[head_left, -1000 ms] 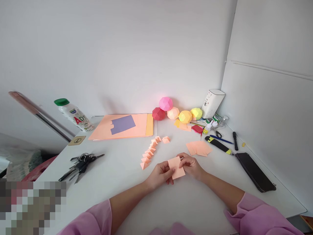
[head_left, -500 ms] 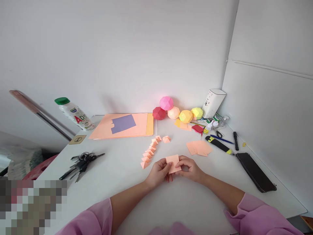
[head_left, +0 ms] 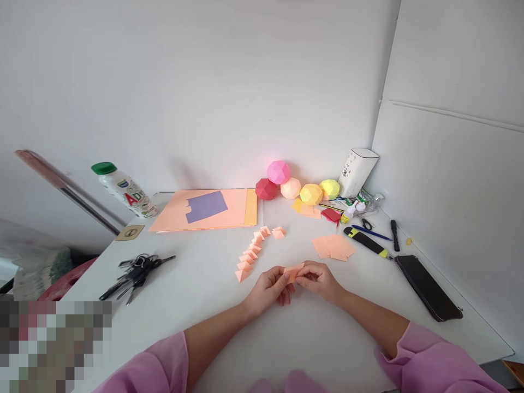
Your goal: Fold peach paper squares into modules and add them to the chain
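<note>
Both hands meet over the front of the white table, holding one small peach paper between them. My left hand pinches its left side, thumb on top. On the other side, my right hand grips the right edge between thumb and fingers. The paper looks narrow, its lower part folded or tilted out of sight. Beyond my left hand runs a curved row of folded peach pieces, with another folded piece beside its far end. Flat peach sheets lie overlapped beyond my right hand.
Faceted paper balls stand by the wall. Large peach sheets with a purple piece lie back left, near a bottle and keys. At right are a cutter, a glue bottle and a black case.
The held paper was a flat, open square and now shows as a narrow strip. My right hand's fingers have closed in nearer to my left hand.
</note>
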`<act>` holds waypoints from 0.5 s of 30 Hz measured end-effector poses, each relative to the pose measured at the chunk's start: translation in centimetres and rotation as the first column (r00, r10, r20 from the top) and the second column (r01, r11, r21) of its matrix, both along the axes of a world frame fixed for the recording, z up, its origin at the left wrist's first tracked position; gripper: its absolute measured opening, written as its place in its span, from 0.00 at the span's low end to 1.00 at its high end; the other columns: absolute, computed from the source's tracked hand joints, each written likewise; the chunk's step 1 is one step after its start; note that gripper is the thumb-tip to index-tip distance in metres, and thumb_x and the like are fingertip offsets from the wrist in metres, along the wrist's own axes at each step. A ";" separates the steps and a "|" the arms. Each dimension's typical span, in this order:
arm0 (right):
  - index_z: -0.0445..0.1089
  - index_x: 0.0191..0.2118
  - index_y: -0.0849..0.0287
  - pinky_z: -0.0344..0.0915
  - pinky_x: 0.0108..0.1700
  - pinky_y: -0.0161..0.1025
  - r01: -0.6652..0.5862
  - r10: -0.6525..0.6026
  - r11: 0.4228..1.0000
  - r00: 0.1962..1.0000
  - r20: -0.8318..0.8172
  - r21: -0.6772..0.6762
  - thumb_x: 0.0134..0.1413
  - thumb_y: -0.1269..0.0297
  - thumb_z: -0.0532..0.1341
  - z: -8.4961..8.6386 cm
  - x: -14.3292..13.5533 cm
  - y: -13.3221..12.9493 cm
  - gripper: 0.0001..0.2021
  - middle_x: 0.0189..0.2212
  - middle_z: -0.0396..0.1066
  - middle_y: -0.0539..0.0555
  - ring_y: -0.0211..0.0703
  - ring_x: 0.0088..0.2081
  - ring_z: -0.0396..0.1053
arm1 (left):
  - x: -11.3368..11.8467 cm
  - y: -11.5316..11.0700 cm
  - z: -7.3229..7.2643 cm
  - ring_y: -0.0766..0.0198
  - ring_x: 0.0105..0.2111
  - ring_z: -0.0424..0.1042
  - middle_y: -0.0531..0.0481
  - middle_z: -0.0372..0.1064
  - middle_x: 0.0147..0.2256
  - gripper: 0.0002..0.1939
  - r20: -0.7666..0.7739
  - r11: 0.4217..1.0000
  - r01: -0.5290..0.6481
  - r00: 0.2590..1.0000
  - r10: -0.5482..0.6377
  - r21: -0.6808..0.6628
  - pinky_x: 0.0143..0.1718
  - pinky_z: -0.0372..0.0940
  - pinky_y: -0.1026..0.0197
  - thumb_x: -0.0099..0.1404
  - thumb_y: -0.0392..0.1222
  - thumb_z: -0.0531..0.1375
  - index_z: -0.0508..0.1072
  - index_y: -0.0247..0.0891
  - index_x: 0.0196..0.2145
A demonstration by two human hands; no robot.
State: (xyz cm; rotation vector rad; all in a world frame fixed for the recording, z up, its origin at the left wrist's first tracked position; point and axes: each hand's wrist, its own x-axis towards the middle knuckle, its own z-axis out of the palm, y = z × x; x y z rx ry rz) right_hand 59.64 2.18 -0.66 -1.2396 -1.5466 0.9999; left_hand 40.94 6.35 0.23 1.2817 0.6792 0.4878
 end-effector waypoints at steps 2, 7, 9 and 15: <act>0.71 0.27 0.60 0.60 0.27 0.34 0.005 -0.006 1.000 0.999 -0.040 -0.027 0.50 0.63 0.62 0.1 -0.1 0.0 0.07 0.23 0.64 0.50 0.36 0.26 0.62 | 0.0 0.0 0.1 0.68 0.22 0.69 0.49 0.70 0.29 0.17 -0.015 1.000 0.020 1.000 -0.020 0.011 0.22 0.61 0.66 0.60 0.56 0.55 0.63 0.37 0.31; 0.71 0.27 0.60 0.62 0.28 0.35 -0.004 -0.004 0.997 0.995 -0.098 -0.079 0.50 0.63 0.62 0.1 -0.2 -0.1 0.07 0.24 0.66 0.50 0.37 0.26 0.66 | 0.2 0.0 0.0 0.67 0.21 0.69 0.49 0.71 0.29 0.18 -0.080 0.999 0.017 0.997 -0.015 0.034 0.20 0.60 0.66 0.58 0.56 0.56 0.61 0.37 0.29; 0.70 0.27 0.60 0.63 0.27 0.35 0.002 -0.012 0.995 0.995 -0.095 -0.098 0.49 0.61 0.63 0.1 -0.2 -0.1 0.08 0.23 0.67 0.50 0.38 0.26 0.66 | 0.3 0.0 0.0 0.67 0.21 0.69 0.49 0.71 0.29 0.18 -0.093 0.999 0.013 0.996 -0.010 0.031 0.20 0.60 0.66 0.58 0.57 0.56 0.60 0.38 0.28; 0.70 0.27 0.61 0.62 0.24 0.34 0.025 -0.041 0.989 0.994 -0.103 -0.149 0.49 0.59 0.63 0.4 -0.4 -0.2 0.10 0.21 0.68 0.50 0.37 0.24 0.66 | 0.4 0.0 -0.2 0.67 0.20 0.69 0.49 0.72 0.29 0.19 -0.094 0.999 -0.005 0.996 0.008 0.032 0.20 0.60 0.66 0.57 0.58 0.56 0.60 0.38 0.27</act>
